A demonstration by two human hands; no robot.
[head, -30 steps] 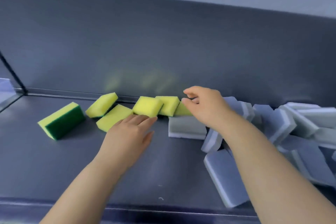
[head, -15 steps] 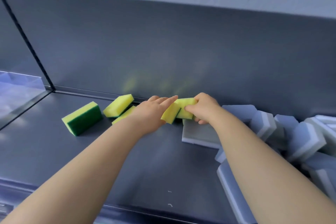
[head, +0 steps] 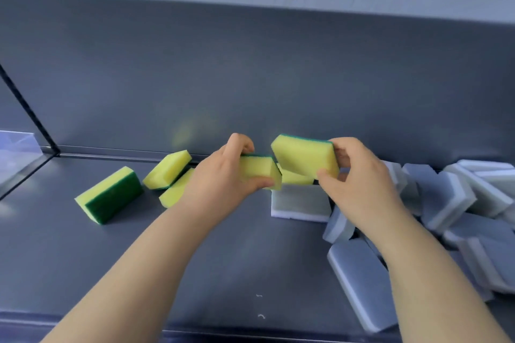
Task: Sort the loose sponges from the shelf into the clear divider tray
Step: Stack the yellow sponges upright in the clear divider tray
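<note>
My left hand [head: 223,175] grips a yellow-green sponge [head: 259,171] just above the shelf. My right hand [head: 359,175] holds a second yellow-green sponge [head: 305,157] lifted higher, yellow face toward me. Another yellow sponge [head: 292,177] lies under them. Three more yellow-green sponges lie to the left: one on edge with its green side forward [head: 110,195], one leaning [head: 167,170], one partly behind my left wrist [head: 175,189]. A pile of grey-white sponges [head: 451,203] fills the right side. A clear panel [head: 16,147] shows at the far left.
The grey shelf floor [head: 195,259] has a tall grey back wall [head: 250,78] behind the sponges. A grey-white sponge [head: 301,203] lies flat under my hands, and another [head: 362,284] lies near the front lip at the right.
Both hands have lifted their yellow-green sponges off the shelf; the right one rose higher and turned its yellow face toward me. The two held sponges have drawn slightly apart.
</note>
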